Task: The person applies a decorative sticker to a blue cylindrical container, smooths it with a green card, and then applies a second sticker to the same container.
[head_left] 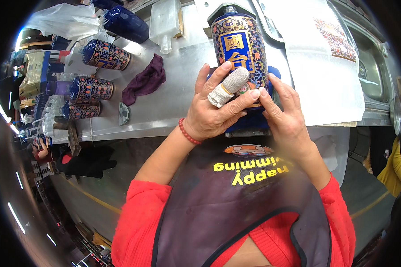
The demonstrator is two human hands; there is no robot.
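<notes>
A blue bottle with a floral, gold-edged decal lies in front of me, its neck pointing away. My left hand rests on the bottle's lower left part, fingers stretched out and spread. One of its fingers wears a grey knitted finger sleeve held by a yellow band. At the bottle's lower right side, my right hand touches it with thumb and fingertips, the fingers extended. The two thumbs nearly meet over the bottle's lower end. My fingers partly hide the decal there.
To the right, white paper bears a floral decal sheet, beside a metal sink. A purple cloth, several decorated bottles, a plain blue bottle and a clear rectangular container occupy the metal table's left side.
</notes>
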